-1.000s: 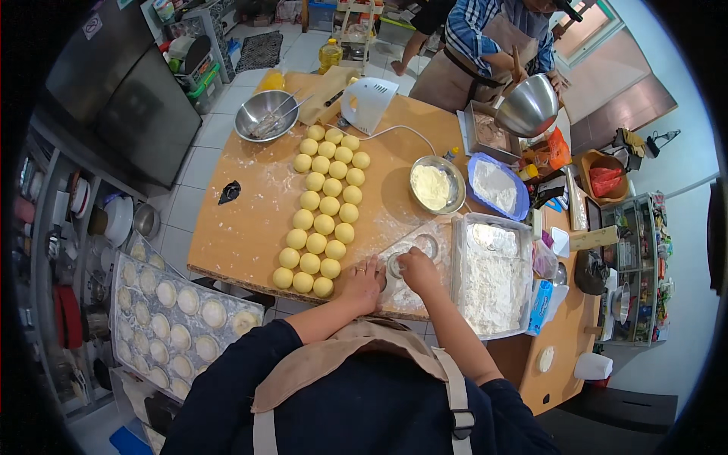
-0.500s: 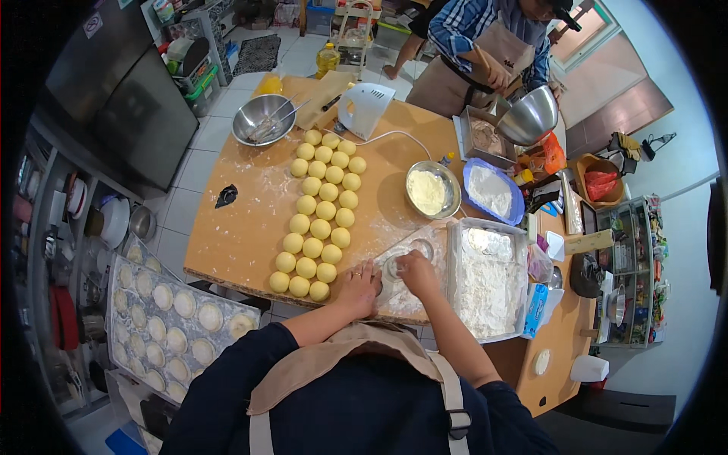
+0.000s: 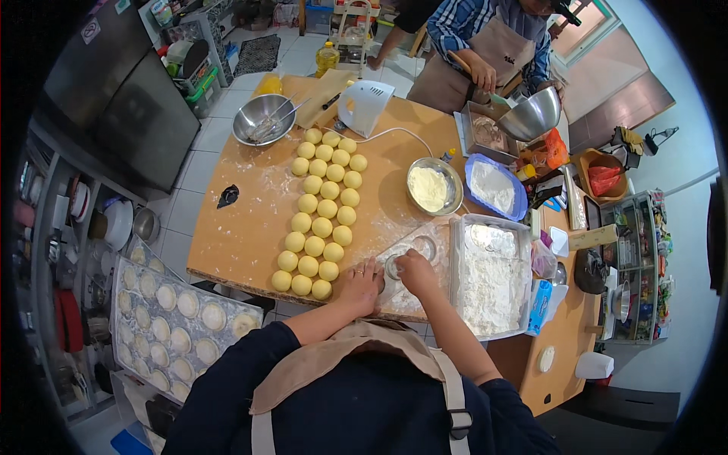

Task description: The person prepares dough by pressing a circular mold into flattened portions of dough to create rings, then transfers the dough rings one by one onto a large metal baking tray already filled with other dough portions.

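My right hand (image 3: pixel 416 271) is closed, its fingers bent down at a small pale round thing (image 3: pixel 392 267) on a floured, light-coloured board (image 3: pixel 409 297). What the fingertips pinch is hidden. A larger floury ring shape (image 3: pixel 425 247) shows just beyond that hand. My left hand (image 3: pixel 360 290) lies flat at the board's left edge, fingers stretched out. Several smooth yellow dough balls (image 3: pixel 321 227) stand in rows to its left. Right of my right hand sits a clear plastic tub of flour (image 3: pixel 485 280), with a round lump or disc partly sunk at its far end.
Floured trays (image 3: pixel 220 364) of flattened dough rounds stand at lower left. Beyond are a bowl of pale yellow cream (image 3: pixel 428 189), a blue basin of white powder (image 3: pixel 493 189), a hand mixer (image 3: pixel 365 106) and a bowl with a whisk (image 3: pixel 265 121). A person across works over a steel bowl (image 3: pixel 531 114).
My hands stay nearly where they were. The person across has raised the hand holding the wooden-handled utensil, and it now shows over the steel bowl.
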{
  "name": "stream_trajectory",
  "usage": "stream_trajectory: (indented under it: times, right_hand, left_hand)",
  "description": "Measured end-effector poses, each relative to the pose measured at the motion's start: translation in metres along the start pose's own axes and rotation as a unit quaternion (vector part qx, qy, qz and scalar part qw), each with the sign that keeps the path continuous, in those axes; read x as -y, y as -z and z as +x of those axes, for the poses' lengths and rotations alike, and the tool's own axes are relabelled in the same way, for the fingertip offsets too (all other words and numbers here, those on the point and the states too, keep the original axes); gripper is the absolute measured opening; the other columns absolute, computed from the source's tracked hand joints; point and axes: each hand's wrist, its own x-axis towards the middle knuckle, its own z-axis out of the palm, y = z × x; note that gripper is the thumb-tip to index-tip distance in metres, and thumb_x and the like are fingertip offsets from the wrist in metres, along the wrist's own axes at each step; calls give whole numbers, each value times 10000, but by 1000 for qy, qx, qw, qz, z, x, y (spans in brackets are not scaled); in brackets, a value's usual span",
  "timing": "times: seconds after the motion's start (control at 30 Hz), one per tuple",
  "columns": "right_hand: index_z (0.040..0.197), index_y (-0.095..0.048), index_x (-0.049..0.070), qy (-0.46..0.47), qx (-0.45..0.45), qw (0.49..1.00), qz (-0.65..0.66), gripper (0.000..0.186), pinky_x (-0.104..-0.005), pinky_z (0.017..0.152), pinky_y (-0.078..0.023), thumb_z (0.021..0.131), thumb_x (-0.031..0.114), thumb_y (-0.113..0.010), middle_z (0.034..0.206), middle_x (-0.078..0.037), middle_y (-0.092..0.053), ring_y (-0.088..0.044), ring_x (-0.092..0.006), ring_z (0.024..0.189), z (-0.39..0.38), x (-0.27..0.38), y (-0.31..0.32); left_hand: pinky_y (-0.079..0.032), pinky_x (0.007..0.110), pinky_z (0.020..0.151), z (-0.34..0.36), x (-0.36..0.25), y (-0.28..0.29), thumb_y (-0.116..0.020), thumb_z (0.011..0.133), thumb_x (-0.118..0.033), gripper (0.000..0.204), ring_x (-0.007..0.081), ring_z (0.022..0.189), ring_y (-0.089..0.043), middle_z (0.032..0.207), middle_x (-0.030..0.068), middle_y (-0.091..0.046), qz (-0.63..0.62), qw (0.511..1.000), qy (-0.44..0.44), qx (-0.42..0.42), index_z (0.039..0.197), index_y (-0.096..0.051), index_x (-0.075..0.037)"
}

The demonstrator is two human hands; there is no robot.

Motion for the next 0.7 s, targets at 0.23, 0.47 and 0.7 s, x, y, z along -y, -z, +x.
stream_trajectory:
  times: [0.23,0.47,0.7]
  right_hand:
    - [967,-713,69,18,-12,999,-24,246,-429,785,-516,729,43,-653,938,-168,-606,-625,-354,895,0,8,-3]
    - [962,-712,78,-40,-52,996,59,222,-423,790,-512,744,72,-672,968,-164,-616,-625,-351,898,-15,11,30]
    - [1019,-691,98,-160,-44,986,-24,334,-431,810,-510,688,72,-733,998,-165,-610,-613,-363,925,-73,-67,4]
  left_hand:
    - [-282,497,1085,0,1,-3,-801,659,-448,1035,394,1358,-291,1519,235,-204,2,1000,4,16,1471,-287,-64]
    - [-287,528,1077,1,4,-10,-841,612,-415,1078,410,1374,-270,1517,237,-211,-31,1000,7,-2,1467,-284,-68]
    - [-252,549,1091,-1,-9,11,-829,624,-445,1050,407,1386,-253,1516,261,-186,-47,998,34,15,1449,-287,-89]
